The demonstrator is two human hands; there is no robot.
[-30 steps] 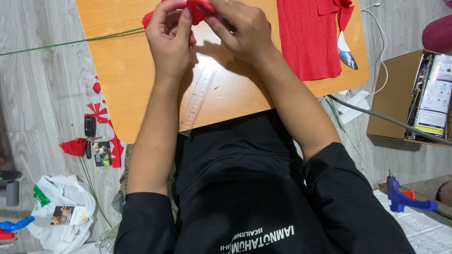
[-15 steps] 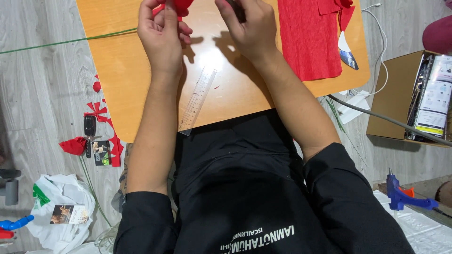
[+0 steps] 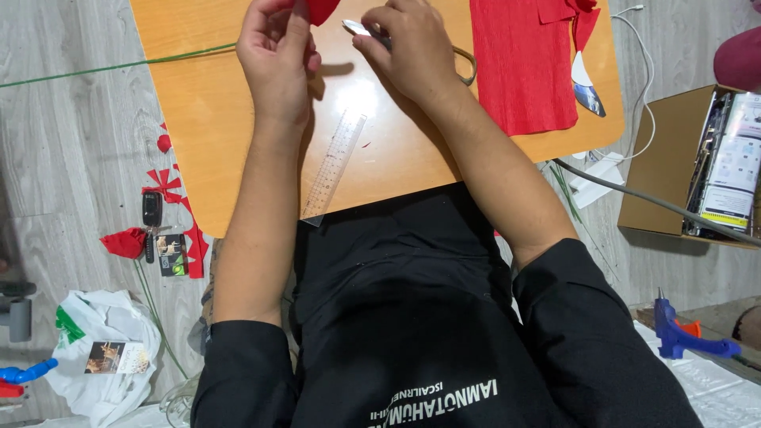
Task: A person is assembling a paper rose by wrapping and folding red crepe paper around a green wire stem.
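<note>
My left hand (image 3: 276, 57) pinches a small piece of red crepe paper (image 3: 321, 9) at the top edge of the view, above an orange board (image 3: 198, 135). My right hand (image 3: 412, 49) grips a pair of scissors (image 3: 361, 30); the metal blades point left toward the red piece and a handle loop shows to the right of the hand. A clear plastic ruler (image 3: 333, 165) lies on the board below the hands, slanting toward my lap. A large sheet of red crepe paper (image 3: 521, 67) lies on the board to the right.
Red paper scraps (image 3: 162, 184), a red paper flower (image 3: 124, 242) and a car key (image 3: 151, 212) lie on the floor at left. A white plastic bag (image 3: 99, 353) sits lower left. A cardboard box (image 3: 682, 162) stands right, a blue glue gun (image 3: 686, 339) below it. A green wire (image 3: 95, 70) crosses the floor.
Both hands have moved apart and up toward the top edge. The right hand now holds scissors with their blades showing, and the red piece stays in the left hand only.
</note>
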